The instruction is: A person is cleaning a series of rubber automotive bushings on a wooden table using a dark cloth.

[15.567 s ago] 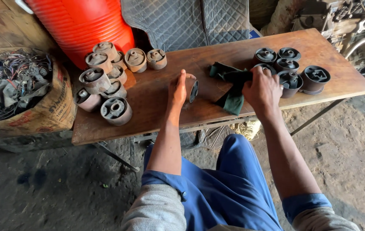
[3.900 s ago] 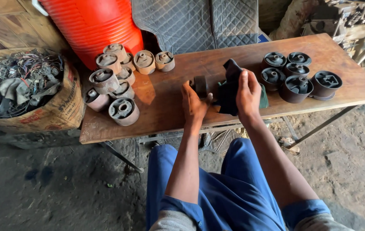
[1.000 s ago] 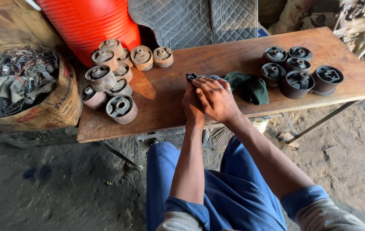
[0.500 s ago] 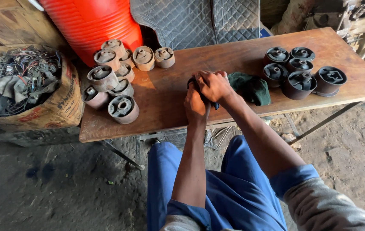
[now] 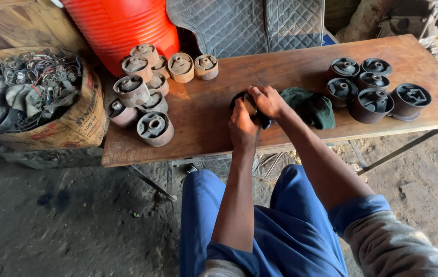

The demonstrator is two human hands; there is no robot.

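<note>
Round dark bushing (image 5: 244,102) between both hands

**Open lane down the middle of the bench**

Bare board lay on the wooden bench (image 5: 203,123) between the rusty bushings (image 5: 147,97) stacked at its left end and the blackened bushings (image 5: 373,92) clustered at the right. The left hand (image 5: 243,128) and right hand (image 5: 270,100) filled the centre near the front edge, with a dark green cloth (image 5: 311,107) touching them on the right. Behind, an orange drum (image 5: 126,25) and a quilted mat (image 5: 250,25) closed off the far side.
</note>
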